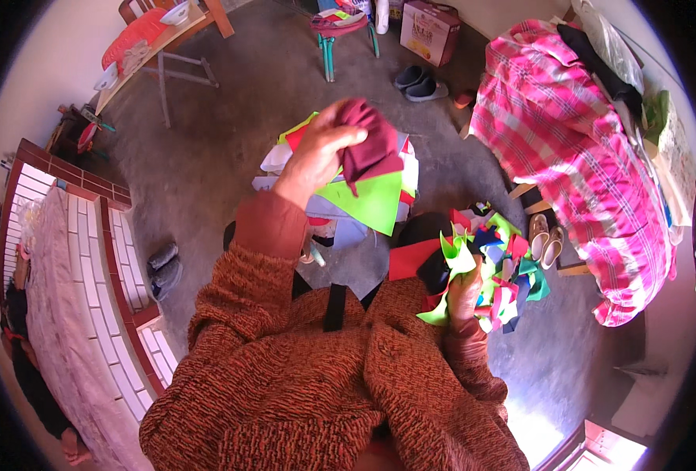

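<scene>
My left hand (pixel 316 157) is raised in front of me, its thumb and fingers closed on a crumpled maroon cloth piece (pixel 373 145). Below the maroon piece lies a lime-green cloth piece (pixel 371 202), on top of a pile with white, grey and red pieces (pixel 275 155). To my right, low beside my body, my right hand (pixel 464 292) is closed on lime-green cloth scraps (pixel 458 255). Around that hand is a heap of small scraps in blue, red, white, black and dark green (pixel 532 284). A flat red piece (pixel 412 261) sticks out on its left.
A pink plaid cloth (pixel 552 141) covers furniture on the right, with pale shoes (pixel 546 242) beside it. Dark slippers (pixel 421 83) and a box (pixel 429 33) lie ahead. Far left stands a wooden table (pixel 155 49) with bowls; grey shoes (pixel 164 271) rest on the floor below it.
</scene>
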The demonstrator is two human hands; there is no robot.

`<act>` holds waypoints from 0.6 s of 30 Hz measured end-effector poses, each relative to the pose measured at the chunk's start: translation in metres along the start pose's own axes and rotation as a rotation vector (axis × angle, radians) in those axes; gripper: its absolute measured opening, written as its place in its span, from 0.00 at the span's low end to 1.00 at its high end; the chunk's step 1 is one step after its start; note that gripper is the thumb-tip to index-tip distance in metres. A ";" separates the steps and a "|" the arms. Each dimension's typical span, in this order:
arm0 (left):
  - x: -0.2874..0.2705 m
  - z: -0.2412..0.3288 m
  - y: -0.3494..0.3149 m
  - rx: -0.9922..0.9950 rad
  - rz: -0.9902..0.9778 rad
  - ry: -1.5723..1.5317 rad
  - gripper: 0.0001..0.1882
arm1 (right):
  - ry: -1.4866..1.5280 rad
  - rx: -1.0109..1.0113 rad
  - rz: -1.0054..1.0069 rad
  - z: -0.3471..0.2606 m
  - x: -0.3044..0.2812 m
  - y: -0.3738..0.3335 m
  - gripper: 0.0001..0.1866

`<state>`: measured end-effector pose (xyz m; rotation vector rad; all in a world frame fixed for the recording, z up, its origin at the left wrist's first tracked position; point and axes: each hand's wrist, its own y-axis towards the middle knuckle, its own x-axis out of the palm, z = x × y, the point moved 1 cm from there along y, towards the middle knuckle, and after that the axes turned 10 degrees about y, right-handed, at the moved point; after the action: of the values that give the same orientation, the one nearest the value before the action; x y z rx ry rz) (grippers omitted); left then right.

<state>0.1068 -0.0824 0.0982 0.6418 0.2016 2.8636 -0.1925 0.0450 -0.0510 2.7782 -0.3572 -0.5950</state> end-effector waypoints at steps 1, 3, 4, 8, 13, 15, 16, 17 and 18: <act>0.000 0.007 0.013 0.032 -0.046 0.022 0.20 | -0.006 0.000 -0.009 0.005 -0.001 0.000 0.13; 0.003 0.022 0.035 0.097 -0.060 0.119 0.20 | 0.008 -0.001 -0.008 0.011 -0.003 -0.001 0.15; 0.005 0.027 0.039 0.085 -0.037 0.142 0.21 | -0.013 -0.021 0.009 0.008 -0.003 -0.001 0.15; -0.035 -0.013 0.037 -0.158 0.055 0.135 0.21 | -0.049 -0.023 0.001 -0.003 -0.003 0.000 0.16; -0.114 -0.076 -0.001 -0.638 0.182 0.542 0.14 | -0.059 -0.045 -0.006 -0.001 0.002 0.000 0.14; -0.103 -0.076 -0.003 -0.612 0.293 0.621 0.13 | -0.034 -0.018 -0.003 0.000 -0.003 0.002 0.14; -0.109 -0.075 -0.003 -0.524 0.286 0.787 0.13 | -0.011 -0.007 -0.013 -0.003 -0.002 0.002 0.13; -0.118 -0.077 -0.003 -0.434 0.278 0.953 0.13 | -0.018 -0.014 -0.017 -0.006 -0.001 0.002 0.13; -0.125 -0.076 -0.004 -0.341 0.267 1.116 0.14 | -0.025 -0.021 -0.021 -0.009 -0.001 0.002 0.14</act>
<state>0.1850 -0.1134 -0.0218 -1.0870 -0.2383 3.0243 -0.1893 0.0449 -0.0417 2.7598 -0.3259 -0.6352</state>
